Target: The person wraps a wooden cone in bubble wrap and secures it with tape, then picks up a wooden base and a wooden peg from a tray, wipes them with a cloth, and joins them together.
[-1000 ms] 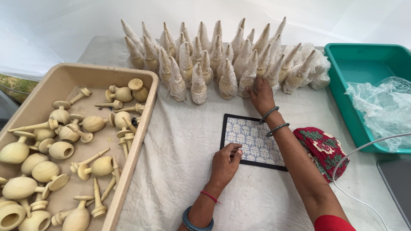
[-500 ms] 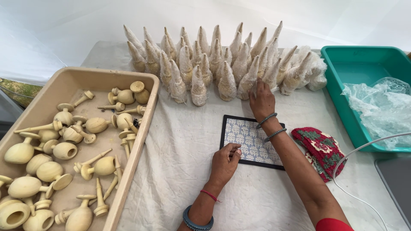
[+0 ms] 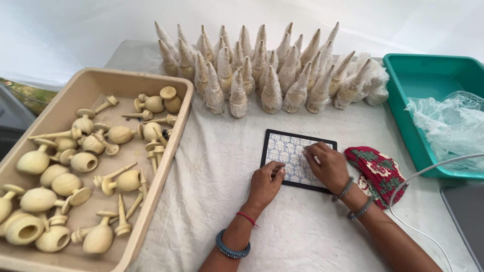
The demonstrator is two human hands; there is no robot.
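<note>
A patterned blue-and-white mat with a black border [image 3: 287, 149] lies flat on the white cloth in the middle of the table. My left hand [image 3: 265, 185] rests curled on its near left edge. My right hand [image 3: 328, 165] lies on the mat's right side, fingers bent and pressing down, holding nothing that I can see. Behind the mat stands a dense group of several cone-shaped wooden pieces wrapped in clear film [image 3: 262, 73].
A beige tray [image 3: 166, 146] at left holds several bare wooden turned parts [image 3: 85, 163]. A teal bin [image 3: 403, 111] at right contains crumpled clear plastic [image 3: 451, 126]. A red knitted cloth [image 3: 379, 174] lies beside the mat, and a white cable [image 3: 411, 181] curves nearby.
My right hand has pulled back from the wrapped cones to the right side of the mat. My left hand stays on the mat's left edge.
</note>
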